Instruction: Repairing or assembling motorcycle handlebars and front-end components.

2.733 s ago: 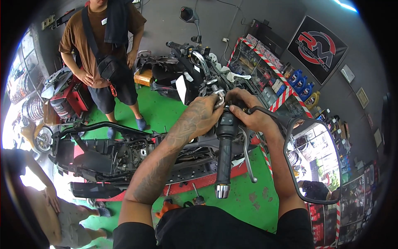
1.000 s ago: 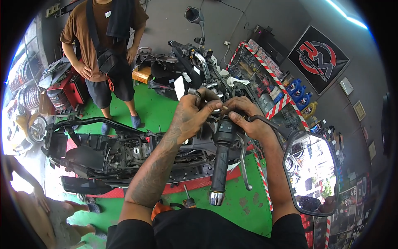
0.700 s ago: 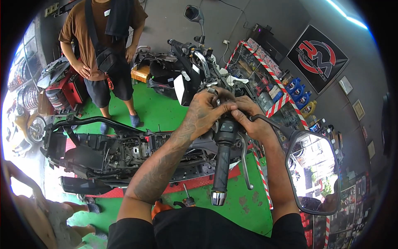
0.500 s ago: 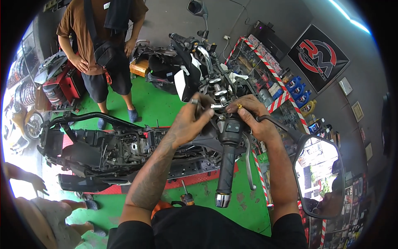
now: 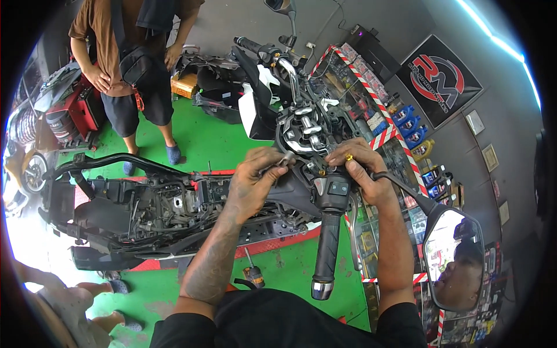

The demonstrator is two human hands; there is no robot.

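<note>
A motorcycle handlebar stands before me, with a black rubber grip [image 5: 327,246], a switch housing [image 5: 333,191] and a silver top clamp [image 5: 307,134]. Left of the clamp, my left hand [image 5: 253,180] is closed, pinching a small silver metal piece [image 5: 286,158] whose exact kind is unclear. My right hand [image 5: 366,173] is bent over the bar just beyond the switch housing. A small gold-coloured piece [image 5: 349,157], bolt-like in looks, sits between its thumb and forefinger. The right fingertips rest by the bar and partly hide it.
The stripped motorcycle frame [image 5: 168,200] stretches left. A mirror [image 5: 454,258] juts out at right, beside a glass display case [image 5: 400,191] with striped edging. One person [image 5: 116,64] stands at far left, another [image 5: 69,301] at near left. A screwdriver-like tool [image 5: 253,274] is below the frame.
My left hand has drawn back from the clamp, with the silver piece now showing at its fingertips. My right hand stays by the switch housing. The whole view has shifted slightly.
</note>
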